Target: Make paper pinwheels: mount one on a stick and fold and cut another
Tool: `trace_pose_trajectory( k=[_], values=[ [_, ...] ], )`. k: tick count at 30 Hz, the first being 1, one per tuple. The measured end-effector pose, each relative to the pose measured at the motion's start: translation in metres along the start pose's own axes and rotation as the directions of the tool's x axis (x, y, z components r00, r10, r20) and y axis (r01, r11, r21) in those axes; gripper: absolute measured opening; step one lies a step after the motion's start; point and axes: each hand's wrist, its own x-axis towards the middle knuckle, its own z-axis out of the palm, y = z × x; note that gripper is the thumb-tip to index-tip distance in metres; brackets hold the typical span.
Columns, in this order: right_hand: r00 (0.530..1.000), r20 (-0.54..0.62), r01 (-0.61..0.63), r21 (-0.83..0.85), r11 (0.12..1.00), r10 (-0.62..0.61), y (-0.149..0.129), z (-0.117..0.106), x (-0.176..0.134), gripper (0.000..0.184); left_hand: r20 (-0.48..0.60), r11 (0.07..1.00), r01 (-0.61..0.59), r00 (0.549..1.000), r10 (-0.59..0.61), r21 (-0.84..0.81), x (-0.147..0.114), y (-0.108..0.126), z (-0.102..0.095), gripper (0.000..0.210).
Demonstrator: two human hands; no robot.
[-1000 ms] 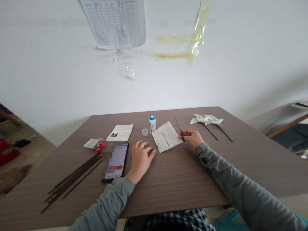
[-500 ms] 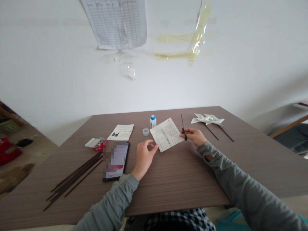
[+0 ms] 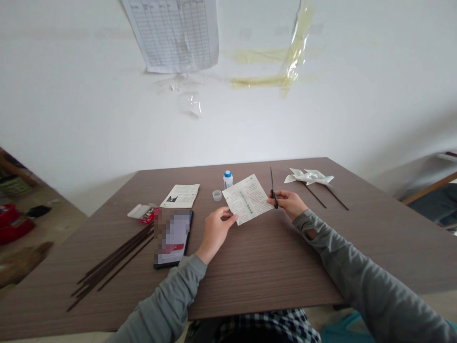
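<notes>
A square sheet of printed paper [image 3: 247, 200] is held tilted above the table between my two hands. My left hand [image 3: 217, 231] pinches its lower left edge between thumb and fingers. At the sheet's right corner, my right hand [image 3: 291, 204] is closed around black-handled scissors [image 3: 273, 197], and its fingertips also touch the paper. The scissors' blades point away from me, toward the wall. Just behind the sheet stands a white bottle with a blue cap [image 3: 227, 179], partly covered by the paper, with a small clear cap [image 3: 216, 195] beside it.
Two paper pinwheels [image 3: 310, 176] on dark sticks lie at the right. On the left are a phone [image 3: 174, 238], a bundle of dark sticks [image 3: 110, 264], a small open red-and-white box [image 3: 144, 214] and folded printed paper [image 3: 180, 196]. The table [image 3: 264, 276] meets the wall behind.
My left fingers have come in slightly and closed on the paper's lower left edge. The right hand, scissors and sheet stay nearly in place.
</notes>
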Motion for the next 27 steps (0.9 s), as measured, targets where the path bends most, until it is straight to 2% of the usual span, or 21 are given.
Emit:
trace_pose_trajectory(
  k=[3, 7, 9, 12, 15, 18, 20, 23, 27],
  values=[
    [1.000, 0.002, 0.019, -0.002, 1.000, -0.019, 0.002, 0.000, 0.001, 0.060, 0.032, 0.996, 0.011, 0.999, -0.009, -0.092, 0.001, 0.003, 0.002, 0.012],
    [0.998, -0.040, 0.039, -0.008, 0.999, -0.039, 0.004, 0.001, 0.002, 0.058, 0.049, 0.979, 0.084, 0.996, -0.076, -0.186, 0.001, 0.004, 0.005, 0.012],
    [0.998, -0.059, 0.038, 0.000, 0.999, -0.038, 0.005, 0.001, 0.002, 0.058, 0.077, 0.954, 0.145, 0.989, -0.129, -0.261, 0.000, 0.005, 0.007, 0.014],
    [0.997, -0.067, 0.039, -0.015, 0.999, -0.040, 0.006, 0.000, 0.003, 0.056, 0.151, 0.869, 0.273, 0.961, -0.230, -0.413, -0.002, 0.009, 0.008, 0.020],
    [0.994, -0.081, 0.058, -0.142, 0.988, -0.070, 0.007, -0.001, 0.003, 0.047, 0.185, 0.793, 0.348, 0.938, -0.295, -0.500, -0.004, 0.014, 0.007, 0.030],
    [0.986, -0.086, 0.110, -0.305, 0.946, -0.142, 0.008, -0.004, 0.001, 0.035, 0.164, 0.773, 0.362, 0.931, -0.326, -0.521, -0.005, 0.018, 0.004, 0.033],
    [0.979, -0.072, 0.150, -0.386, 0.910, -0.191, 0.009, -0.006, -0.002, 0.031, 0.162, 0.766, 0.371, 0.927, -0.338, -0.526, -0.005, 0.019, 0.003, 0.031],
    [0.970, 0.004, 0.219, -0.449, 0.866, -0.243, 0.009, -0.008, -0.012, 0.037, 0.158, 0.757, 0.375, 0.925, -0.346, -0.535, -0.005, 0.018, 0.004, 0.029],
    [0.968, 0.090, 0.247, -0.459, 0.853, -0.233, 0.010, -0.011, -0.025, 0.046, 0.144, 0.745, 0.369, 0.925, -0.351, -0.556, -0.003, 0.014, 0.005, 0.023]
  ],
)
